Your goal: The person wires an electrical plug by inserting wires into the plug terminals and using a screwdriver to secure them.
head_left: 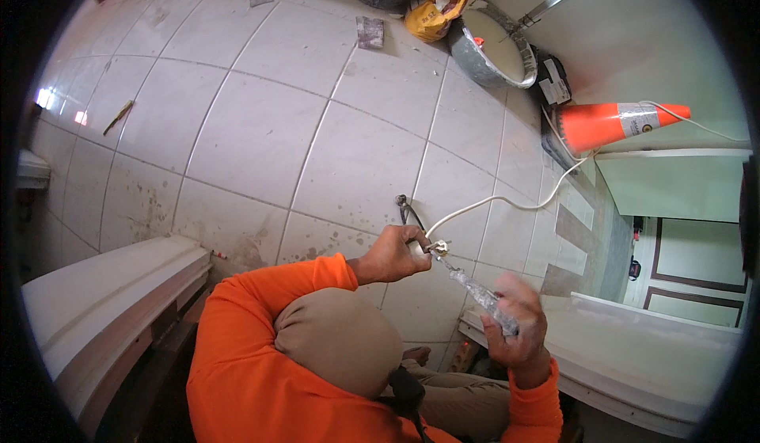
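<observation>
Mid-frame, the left hand [393,254] pinches the plug [436,247] on the white cable [507,200]; the right hand [518,328] grips a clear-handled screwdriver [480,294] at it; best kept square in the screw, plug steadied

Large pale floor tiles [261,126], stained in places, fill the room. An orange traffic cone [609,122] lies near a grey basin [491,51], beside pale green walls [681,182].
</observation>
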Motion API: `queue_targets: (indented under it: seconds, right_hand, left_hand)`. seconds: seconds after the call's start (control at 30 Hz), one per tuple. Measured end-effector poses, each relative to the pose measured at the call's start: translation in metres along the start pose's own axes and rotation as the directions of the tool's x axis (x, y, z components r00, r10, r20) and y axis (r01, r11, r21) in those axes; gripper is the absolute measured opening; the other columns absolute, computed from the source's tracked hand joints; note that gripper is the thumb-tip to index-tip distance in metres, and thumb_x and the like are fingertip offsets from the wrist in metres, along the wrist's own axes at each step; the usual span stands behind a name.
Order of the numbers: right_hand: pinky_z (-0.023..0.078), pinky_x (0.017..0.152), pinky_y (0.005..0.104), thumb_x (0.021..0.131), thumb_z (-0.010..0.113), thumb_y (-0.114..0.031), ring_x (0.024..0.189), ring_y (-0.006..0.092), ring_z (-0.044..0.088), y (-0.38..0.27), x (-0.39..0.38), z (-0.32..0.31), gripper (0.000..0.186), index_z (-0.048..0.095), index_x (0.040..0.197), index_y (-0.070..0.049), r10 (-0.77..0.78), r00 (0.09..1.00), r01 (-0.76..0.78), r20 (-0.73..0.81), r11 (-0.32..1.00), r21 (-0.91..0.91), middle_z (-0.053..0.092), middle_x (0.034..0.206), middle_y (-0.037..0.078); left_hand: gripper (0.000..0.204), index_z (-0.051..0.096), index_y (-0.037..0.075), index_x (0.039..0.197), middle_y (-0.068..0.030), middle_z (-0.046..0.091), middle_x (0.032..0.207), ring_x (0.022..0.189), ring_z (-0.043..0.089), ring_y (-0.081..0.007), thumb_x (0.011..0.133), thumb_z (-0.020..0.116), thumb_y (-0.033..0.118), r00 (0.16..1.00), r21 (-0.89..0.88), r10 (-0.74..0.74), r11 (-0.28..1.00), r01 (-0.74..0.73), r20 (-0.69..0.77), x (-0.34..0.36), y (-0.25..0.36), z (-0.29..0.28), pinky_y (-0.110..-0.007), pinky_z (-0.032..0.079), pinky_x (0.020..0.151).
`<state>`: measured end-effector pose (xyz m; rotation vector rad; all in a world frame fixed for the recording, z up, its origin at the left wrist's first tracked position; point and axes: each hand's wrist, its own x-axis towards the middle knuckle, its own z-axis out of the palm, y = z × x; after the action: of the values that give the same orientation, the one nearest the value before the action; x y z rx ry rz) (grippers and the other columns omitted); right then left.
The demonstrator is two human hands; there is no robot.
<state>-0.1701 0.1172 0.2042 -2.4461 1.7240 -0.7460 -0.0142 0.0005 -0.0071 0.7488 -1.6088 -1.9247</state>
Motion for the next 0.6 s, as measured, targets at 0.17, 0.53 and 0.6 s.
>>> queue_targets:
  seconds: [0.17, 0.53, 0.6]
  right_hand:
    - [0.062, 0.066, 0.0376, 0.086, 0.081, -0.021, 0.079, 0.0304, 0.075, -0.001, -0.015, 0.000, 0.038, 0.055, 0.105, -0.002, 0.132, 0.989, -0.132, 0.061, 0.991, -0.003, 0.072, 0.090, 0.020]
    - [0.062, 0.067, 0.0361, 0.087, 0.080, -0.022, 0.084, 0.0343, 0.075, 0.010, -0.004, 0.001, 0.043, 0.050, 0.106, 0.000, -0.013, 0.995, 0.009, 0.095, 0.999, 0.045, 0.072, 0.099, 0.024]
    - [0.062, 0.068, 0.0362, 0.087, 0.081, -0.027, 0.085, 0.0337, 0.075, 0.006, -0.013, 0.006, 0.045, 0.049, 0.106, -0.001, 0.086, 0.995, -0.087, 0.050, 0.996, 0.008, 0.071, 0.098, 0.025]
  left_hand:
    - [0.020, 0.070, -0.001, 0.092, -0.0059, 0.066, 0.079, 0.072, 0.058, -0.0122, 0.079, 0.077, 0.012, 0.996, 0.022, -0.086, 0.996, 0.086, 0.031, -0.005, 0.009, -0.004, -0.031, 0.049, 0.063]
    - [0.023, 0.069, -0.001, 0.094, -0.0048, 0.065, 0.075, 0.069, 0.057, -0.0119, 0.079, 0.078, 0.013, 1.000, -0.010, -0.028, 1.000, 0.028, 0.012, -0.003, 0.004, -0.006, -0.031, 0.049, 0.061]
    - [0.023, 0.069, -0.001, 0.094, -0.0047, 0.065, 0.075, 0.068, 0.057, -0.0111, 0.079, 0.078, 0.013, 0.997, 0.012, -0.070, 0.998, 0.069, 0.034, -0.003, 0.008, -0.008, -0.031, 0.048, 0.059]
